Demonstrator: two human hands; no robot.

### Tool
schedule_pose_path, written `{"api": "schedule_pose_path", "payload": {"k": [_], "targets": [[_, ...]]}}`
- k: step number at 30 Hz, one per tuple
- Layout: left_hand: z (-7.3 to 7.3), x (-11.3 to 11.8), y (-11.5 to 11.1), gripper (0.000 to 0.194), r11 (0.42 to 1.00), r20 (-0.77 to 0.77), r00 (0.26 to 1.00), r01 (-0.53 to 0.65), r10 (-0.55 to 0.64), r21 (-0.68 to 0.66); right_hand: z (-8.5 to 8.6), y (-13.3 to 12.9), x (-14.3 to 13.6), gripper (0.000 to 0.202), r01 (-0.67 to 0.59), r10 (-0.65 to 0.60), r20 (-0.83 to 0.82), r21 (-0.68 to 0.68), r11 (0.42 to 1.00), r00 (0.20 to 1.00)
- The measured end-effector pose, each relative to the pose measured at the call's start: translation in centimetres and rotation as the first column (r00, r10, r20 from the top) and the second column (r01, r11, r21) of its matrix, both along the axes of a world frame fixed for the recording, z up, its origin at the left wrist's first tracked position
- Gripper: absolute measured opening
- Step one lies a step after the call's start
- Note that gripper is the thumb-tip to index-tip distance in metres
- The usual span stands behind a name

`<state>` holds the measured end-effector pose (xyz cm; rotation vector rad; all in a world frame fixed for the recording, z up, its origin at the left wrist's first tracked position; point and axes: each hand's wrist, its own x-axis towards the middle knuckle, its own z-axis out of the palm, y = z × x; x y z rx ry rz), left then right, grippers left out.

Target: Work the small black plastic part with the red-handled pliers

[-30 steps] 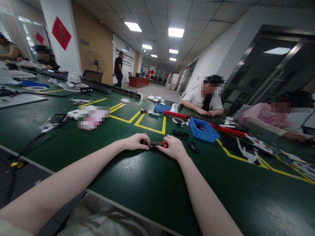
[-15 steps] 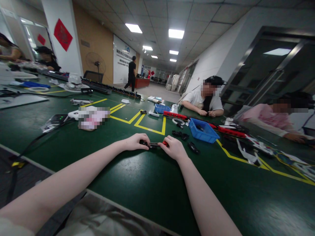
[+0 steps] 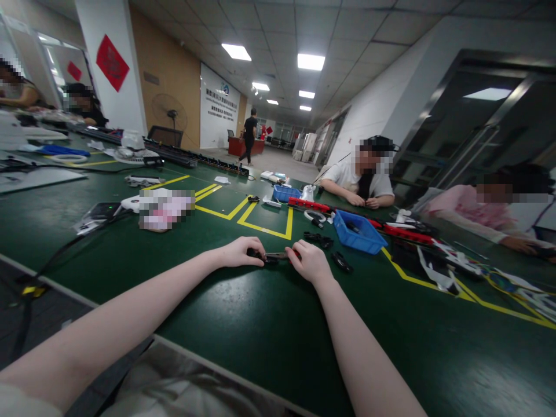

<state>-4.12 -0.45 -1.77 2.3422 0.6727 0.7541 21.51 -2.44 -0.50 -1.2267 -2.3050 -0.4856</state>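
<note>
Two hands work close together, left fingers gripping a black part, right fingers pliers.

On the far wall, a white panel bears a blue logo above Chinese characters and a smaller Latin line, too small to read surely. The mark on the left pillar's red diamond sign is illegible.

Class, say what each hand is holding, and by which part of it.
The right hand holds pliers by their red handles. The left hand pinches a small black part; which part of it cannot be told.
</note>
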Motion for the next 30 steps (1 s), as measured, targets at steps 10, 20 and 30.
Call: {"api": "schedule_pose_path", "payload": {"k": [10, 20, 30], "targets": [[-0.10, -0.06, 0.17, 0.021, 0.999, -0.009, 1.000, 0.015, -0.015, 0.031, 0.03, 0.03, -0.19, 0.035, -0.006, 0.005, 0.009, 0.102, 0.995, 1.000], [-0.20, -0.02, 0.26, 0.022, 1.000, -0.002, 1.000, -0.008, 0.008, -0.008, -0.15, 0.07, -0.54, 0.034, -0.063, 0.058, 0.057, 0.094, 0.994, 0.997], [0.24, 0.01, -0.16, 0.024, 0.999, -0.012, 1.000, -0.019, 0.019, -0.040, 0.04, -0.02, -0.21, 0.035, 0.001, -0.004, 0.031, 0.111, 0.994, 1.000]]}}
